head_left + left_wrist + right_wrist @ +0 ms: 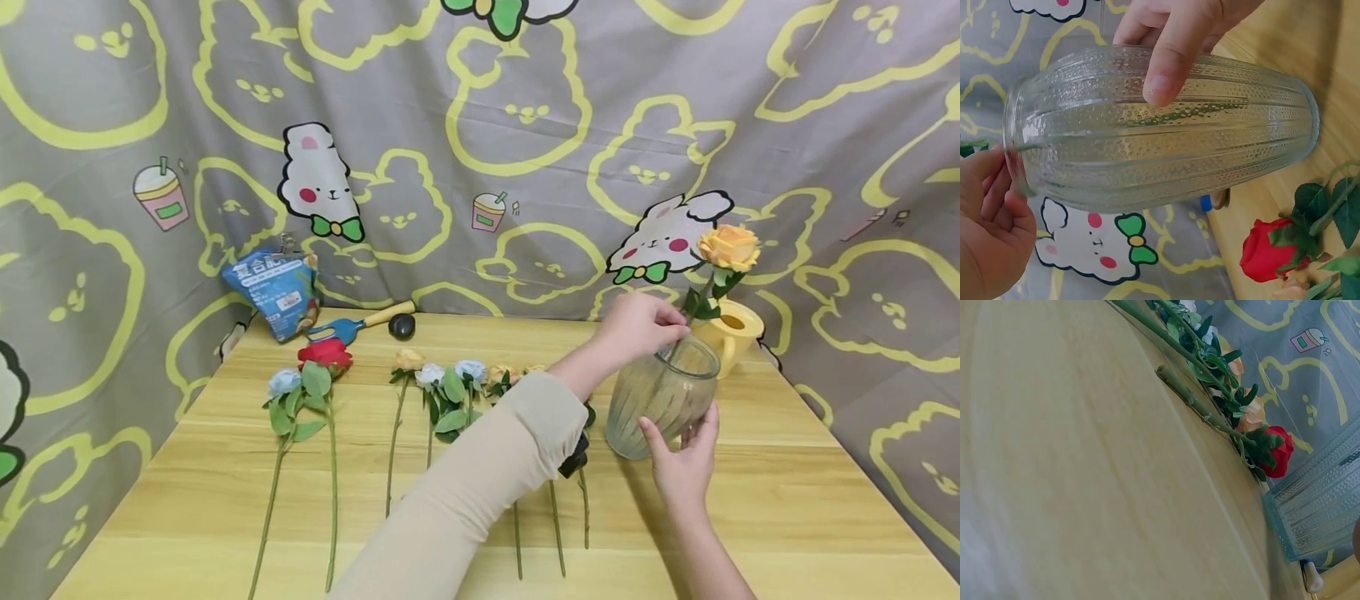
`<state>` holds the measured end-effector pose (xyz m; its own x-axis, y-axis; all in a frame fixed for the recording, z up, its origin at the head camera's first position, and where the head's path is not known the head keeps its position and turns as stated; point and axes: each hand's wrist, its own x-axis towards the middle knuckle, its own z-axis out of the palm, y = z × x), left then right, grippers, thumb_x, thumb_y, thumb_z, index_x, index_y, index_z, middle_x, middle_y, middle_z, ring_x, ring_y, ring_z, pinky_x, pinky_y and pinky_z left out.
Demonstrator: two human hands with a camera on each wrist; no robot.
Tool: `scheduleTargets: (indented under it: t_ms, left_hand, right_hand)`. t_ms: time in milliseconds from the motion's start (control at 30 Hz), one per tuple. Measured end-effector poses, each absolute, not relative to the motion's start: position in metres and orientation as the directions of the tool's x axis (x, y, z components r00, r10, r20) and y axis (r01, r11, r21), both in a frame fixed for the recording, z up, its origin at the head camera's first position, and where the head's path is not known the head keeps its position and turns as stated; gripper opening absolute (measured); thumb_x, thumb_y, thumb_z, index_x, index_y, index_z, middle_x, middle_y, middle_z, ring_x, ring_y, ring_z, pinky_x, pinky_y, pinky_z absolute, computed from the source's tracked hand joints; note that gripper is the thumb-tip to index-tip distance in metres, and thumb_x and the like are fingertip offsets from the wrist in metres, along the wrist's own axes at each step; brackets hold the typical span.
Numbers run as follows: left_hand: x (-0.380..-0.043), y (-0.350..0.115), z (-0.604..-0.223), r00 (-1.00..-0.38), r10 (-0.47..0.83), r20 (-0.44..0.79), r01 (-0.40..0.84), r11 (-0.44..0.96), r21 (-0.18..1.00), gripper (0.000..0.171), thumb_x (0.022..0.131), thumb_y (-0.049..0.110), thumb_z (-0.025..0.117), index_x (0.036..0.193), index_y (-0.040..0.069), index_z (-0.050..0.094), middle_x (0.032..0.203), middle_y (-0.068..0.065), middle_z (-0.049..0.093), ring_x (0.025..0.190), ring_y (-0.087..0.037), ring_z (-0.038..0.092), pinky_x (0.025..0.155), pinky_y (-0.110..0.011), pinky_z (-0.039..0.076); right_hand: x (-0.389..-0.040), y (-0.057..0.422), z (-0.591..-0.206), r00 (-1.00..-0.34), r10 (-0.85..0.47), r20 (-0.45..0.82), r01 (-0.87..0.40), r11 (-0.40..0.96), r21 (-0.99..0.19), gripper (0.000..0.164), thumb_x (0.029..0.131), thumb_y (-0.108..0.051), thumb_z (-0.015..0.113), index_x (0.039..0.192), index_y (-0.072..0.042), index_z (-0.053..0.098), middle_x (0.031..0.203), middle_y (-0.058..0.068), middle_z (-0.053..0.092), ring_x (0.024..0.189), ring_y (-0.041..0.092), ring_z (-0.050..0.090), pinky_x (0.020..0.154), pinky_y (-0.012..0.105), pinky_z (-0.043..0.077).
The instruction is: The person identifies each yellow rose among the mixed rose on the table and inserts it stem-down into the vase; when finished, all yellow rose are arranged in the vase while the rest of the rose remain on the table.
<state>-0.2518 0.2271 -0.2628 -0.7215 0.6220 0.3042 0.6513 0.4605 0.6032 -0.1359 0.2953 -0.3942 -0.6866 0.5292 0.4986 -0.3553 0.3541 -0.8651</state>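
In our left grip [645, 323] we pinch the orange rose [729, 248] by its stem, presumably to control its angle; our right grip [688, 460] clasps the glass vase [647, 408], likely steadying it.

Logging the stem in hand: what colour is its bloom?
Orange-yellow bloom; clearest in the head view.

Lit brightly and evenly in the head view, with only a soft dark streak of shadow running across the tabletop [795, 492] below the glass vase [636, 408]. Stretched somewhat toward the outer edges, yet crisp enough to show the printed curtain [525, 100] clearly. Dimmer and more muted from the left wrist, with small glints scattered along the vase's ribs and darker shading at upper right. Hazy and soft from the right wrist, whitened at lower left, perhaps by glare.
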Motion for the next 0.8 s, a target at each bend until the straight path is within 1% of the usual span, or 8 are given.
scheduleTargets:
  t_ms: [133,200,300,433,533,633,733,800]
  left_hand:
    - [-0.249,0.227,-0.261,-0.667,0.683,0.297,0.711,0.466,0.527,0.014,0.085,0.03,0.063,0.093,0.022,0.072,0.086,0.018,0.066,0.073,0.008,0.054,0.061,-0.005,0.038]
    - [-0.247,0.226,-0.26,-0.666,0.69,0.284,0.716,0.483,0.505,0.014,0.085,0.031,0.062,0.092,0.023,0.072,0.086,0.018,0.065,0.072,0.008,0.053,0.059,-0.006,0.038]
    - [-0.246,0.225,-0.259,-0.682,0.682,0.264,0.698,0.501,0.511,0.013,0.086,0.03,0.062,0.092,0.025,0.072,0.082,0.019,0.065,0.068,0.008,0.052,0.057,-0.007,0.038]
    - [-0.246,0.222,-0.26,-0.732,0.64,0.233,0.613,0.47,0.634,0.012,0.086,0.027,0.062,0.089,0.023,0.073,0.071,0.017,0.064,0.06,0.01,0.052,0.055,-0.007,0.039]
    - [-0.247,0.219,-0.263,-0.778,0.596,0.201,0.494,0.382,0.781,0.011,0.085,0.024,0.064,0.087,0.019,0.073,0.065,0.014,0.064,0.056,0.008,0.055,0.053,-0.008,0.041]
    - [-0.251,0.213,-0.266,-0.811,0.563,0.157,0.348,0.25,0.903,0.01,0.083,0.02,0.066,0.085,0.013,0.073,0.064,0.01,0.066,0.056,0.004,0.059,0.053,-0.01,0.044]
    - [-0.255,0.203,-0.268,-0.825,0.557,0.098,0.21,0.14,0.968,0.011,0.082,0.018,0.066,0.085,0.009,0.073,0.065,0.005,0.067,0.057,-0.001,0.062,0.049,-0.014,0.044]
    - [-0.257,0.194,-0.268,-0.824,0.564,0.058,0.142,0.106,0.984,0.012,0.082,0.018,0.066,0.085,0.008,0.073,0.065,0.004,0.067,0.058,-0.003,0.063,0.048,-0.016,0.044]
  right_hand:
    - [-0.136,0.292,-0.393,-0.696,0.528,0.486,-0.336,0.358,-0.871,0.08,0.075,0.008,0.067,0.14,-0.013,0.023,0.137,0.011,0.033,0.127,0.018,0.032,0.105,0.027,0.022]
    - [-0.135,0.29,-0.392,-0.701,0.525,0.483,-0.325,0.368,-0.871,0.08,0.076,0.007,0.066,0.14,-0.013,0.022,0.137,0.011,0.032,0.127,0.018,0.031,0.105,0.027,0.021]
    - [-0.136,0.29,-0.394,-0.7,0.532,0.476,-0.311,0.374,-0.874,0.08,0.076,0.007,0.067,0.14,-0.014,0.022,0.137,0.011,0.033,0.127,0.018,0.031,0.105,0.026,0.021]
    - [-0.14,0.295,-0.402,-0.691,0.558,0.459,-0.304,0.352,-0.885,0.081,0.075,0.007,0.068,0.139,-0.016,0.025,0.136,0.009,0.035,0.125,0.016,0.033,0.105,0.025,0.022]
    - [-0.144,0.301,-0.409,-0.679,0.563,0.472,-0.322,0.349,-0.88,0.082,0.073,0.008,0.069,0.139,-0.016,0.026,0.134,0.008,0.036,0.125,0.017,0.034,0.104,0.025,0.022]
    - [-0.147,0.304,-0.414,-0.667,0.564,0.487,-0.335,0.357,-0.872,0.082,0.073,0.007,0.07,0.138,-0.018,0.026,0.134,0.007,0.036,0.125,0.017,0.034,0.103,0.023,0.024]
    - [-0.148,0.306,-0.415,-0.662,0.567,0.489,-0.34,0.354,-0.871,0.082,0.072,0.007,0.07,0.138,-0.017,0.027,0.134,0.008,0.037,0.124,0.017,0.034,0.103,0.023,0.024]
    - [-0.148,0.306,-0.414,-0.662,0.572,0.484,-0.334,0.353,-0.874,0.082,0.072,0.007,0.07,0.137,-0.017,0.028,0.133,0.008,0.038,0.124,0.017,0.035,0.102,0.022,0.025]
